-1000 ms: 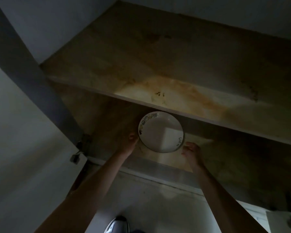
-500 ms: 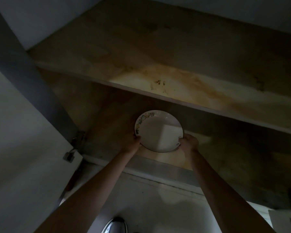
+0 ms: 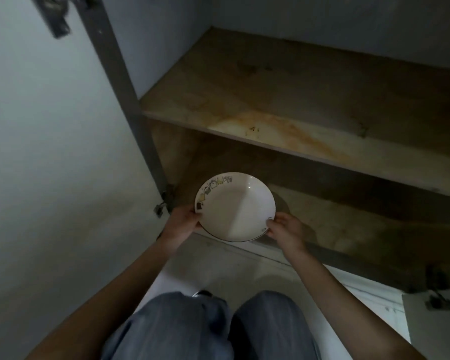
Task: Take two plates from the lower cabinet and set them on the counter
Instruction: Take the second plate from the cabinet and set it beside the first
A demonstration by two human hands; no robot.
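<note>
A white plate (image 3: 235, 207) with a small coloured pattern along its left rim is held at the front edge of the lower cabinet's bottom shelf (image 3: 348, 224). My left hand (image 3: 181, 224) grips its left rim and my right hand (image 3: 286, 231) grips its right rim. The plate is tilted a little toward me and hangs partly over the cabinet's front edge. Whether a second plate lies under it I cannot tell.
The open cabinet door (image 3: 50, 165) stands at the left. A stained wooden upper shelf (image 3: 270, 118) juts out above the plate. A second door with a hinge (image 3: 437, 305) is at the lower right. My knees in grey trousers (image 3: 218, 326) are just below the plate.
Both hands have closed on the plate's rim and drawn it from deeper in the bottom shelf to the cabinet's front edge. My head has pulled back, so my knees show.
</note>
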